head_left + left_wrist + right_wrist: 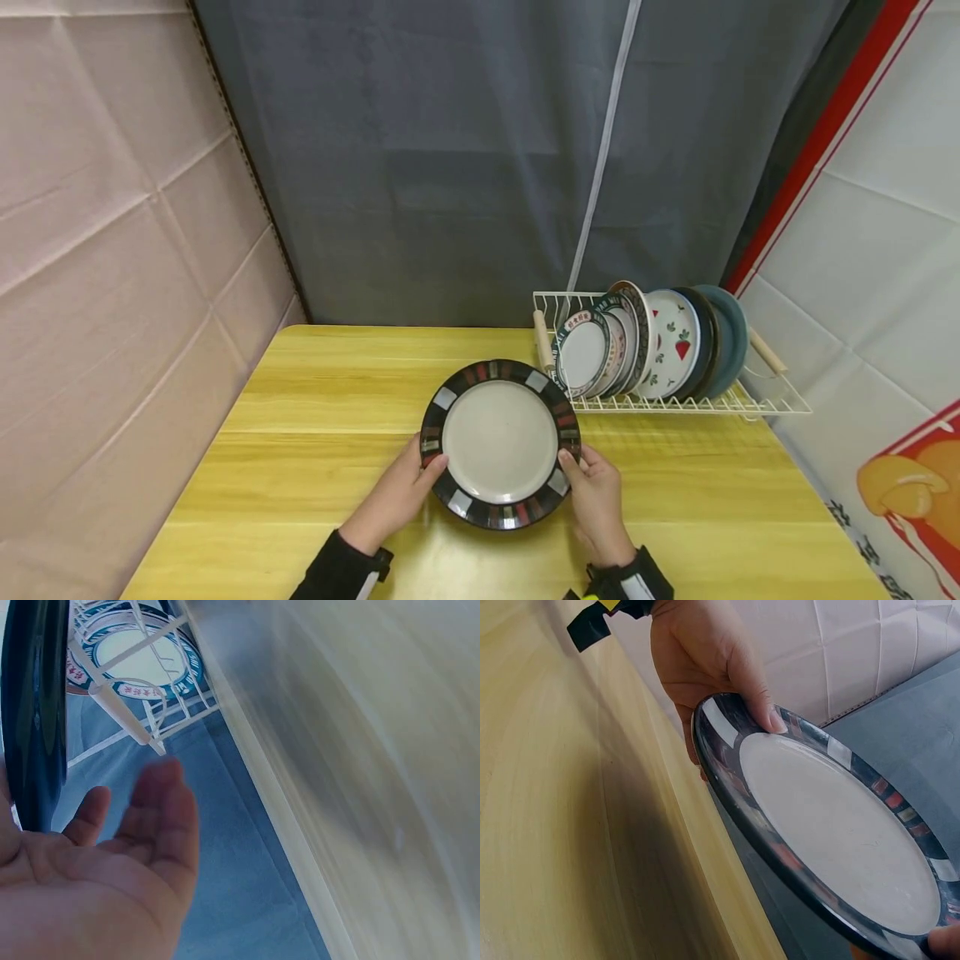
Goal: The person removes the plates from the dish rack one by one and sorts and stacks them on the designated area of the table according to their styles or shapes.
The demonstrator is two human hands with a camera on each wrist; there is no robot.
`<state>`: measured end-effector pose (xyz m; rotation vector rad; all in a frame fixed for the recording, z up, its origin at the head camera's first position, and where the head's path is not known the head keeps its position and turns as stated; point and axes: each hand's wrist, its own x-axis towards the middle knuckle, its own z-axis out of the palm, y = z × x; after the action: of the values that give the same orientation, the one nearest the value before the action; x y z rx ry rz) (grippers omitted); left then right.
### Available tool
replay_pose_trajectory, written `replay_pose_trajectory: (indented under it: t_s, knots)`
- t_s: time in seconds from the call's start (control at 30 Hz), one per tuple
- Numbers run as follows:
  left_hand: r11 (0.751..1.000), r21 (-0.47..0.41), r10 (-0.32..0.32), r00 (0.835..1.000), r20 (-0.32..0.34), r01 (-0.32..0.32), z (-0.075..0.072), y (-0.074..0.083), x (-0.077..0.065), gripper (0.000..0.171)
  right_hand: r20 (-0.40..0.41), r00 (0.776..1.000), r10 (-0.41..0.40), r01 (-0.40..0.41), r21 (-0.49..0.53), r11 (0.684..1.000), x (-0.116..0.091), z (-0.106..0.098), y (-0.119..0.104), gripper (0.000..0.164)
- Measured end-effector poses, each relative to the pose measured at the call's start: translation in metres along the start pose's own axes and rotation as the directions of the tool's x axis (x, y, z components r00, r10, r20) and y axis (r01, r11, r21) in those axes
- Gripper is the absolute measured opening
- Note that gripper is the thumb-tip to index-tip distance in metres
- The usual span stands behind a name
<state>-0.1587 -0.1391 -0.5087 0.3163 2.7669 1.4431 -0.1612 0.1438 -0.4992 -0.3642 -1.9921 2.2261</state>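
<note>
A round plate (501, 442) with a pale centre and a dark rim patterned in red and white blocks is held over the table, tilted with its face toward the head camera. My left hand (401, 492) grips its left rim, thumb on the face. Opposite it, my right hand (596, 496) pinches the right rim between thumb and fingers. The left wrist view shows the plate (34, 712) edge-on, with some left fingers (161, 825) extended away from it. Seen from the right wrist, the plate (840, 832) casts a shadow on the tabletop.
A white wire dish rack (772, 407) stands at the table's back right, holding several upright plates, among them a strawberry-patterned plate (671, 346) and a blue plate (731, 342). The wooden table (322, 400) is bounded by a grey curtain (420, 167) behind and walls at both sides.
</note>
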Motion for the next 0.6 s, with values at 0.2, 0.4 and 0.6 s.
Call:
replay_pose_trajectory:
  t_s: [0.2,0.4,0.6]
  knots:
    - [0.998,-0.047,-0.040,0.999,-0.003,0.040,0.0001,0.0043,0.0007,0.049,0.006,1.000,0.008,-0.008,0.022,1.000,0.0014,0.0001,0.0020,0.036]
    - [0.997,-0.055,-0.048,0.999,-0.024,0.046,0.0003,0.0080,0.0010,0.046,0.014,0.999,0.032,-0.032,0.041,0.999,0.0005,0.0007,0.0029,0.037]
    - [0.995,-0.082,-0.054,0.997,-0.052,0.050,0.0014,0.0090,-0.0004,0.047,0.016,0.999,0.033,-0.034,0.047,0.998,-0.0001,0.0011,0.0031,0.037]
